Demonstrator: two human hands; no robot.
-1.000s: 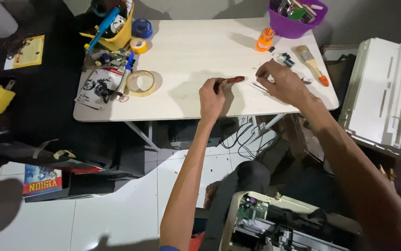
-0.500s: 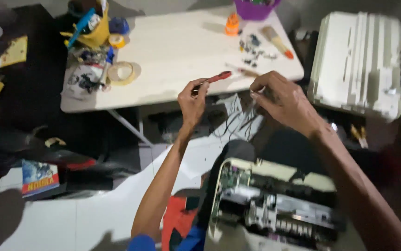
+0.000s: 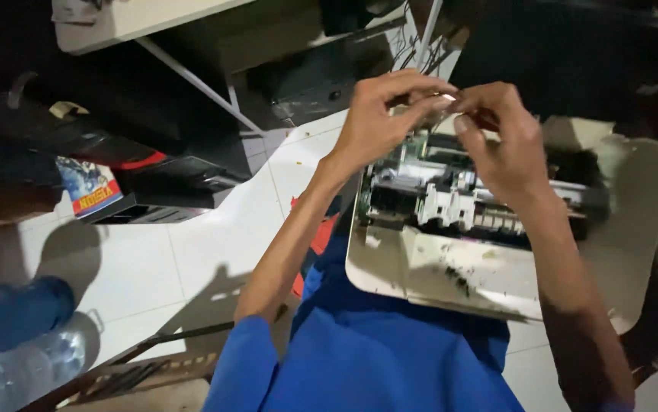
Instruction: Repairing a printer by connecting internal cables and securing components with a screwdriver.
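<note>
Left hand: the left hand (image 3: 378, 114) is raised over the opened printer (image 3: 497, 221), its fingertips (image 3: 439, 99) pinched together on a small part (image 3: 451, 98).
Right hand: the right hand (image 3: 500, 141) meets it from the other side, thumb and forefinger closed on the same small part; the red-handled tool (image 3: 485, 118) shows only as a reddish streak behind its fingers, too blurred to say how it is held.
Small part: at the very tips of both hands, between them; too small and too blurred to tell its kind or its long axis.
Which hand is nearer: neither, both touch it.
Printer from the hands: directly below and a little towards the person, cover off, white mechanism bare, resting on the blue-clothed lap (image 3: 390, 358).
Desk: the white desk (image 3: 115, 23) lies beyond the hands, well apart, up and to the left.
Floor: pale tiles (image 3: 154, 267) under the left forearm; a clear plastic bottle (image 3: 24, 366) far off to the lower left.
</note>
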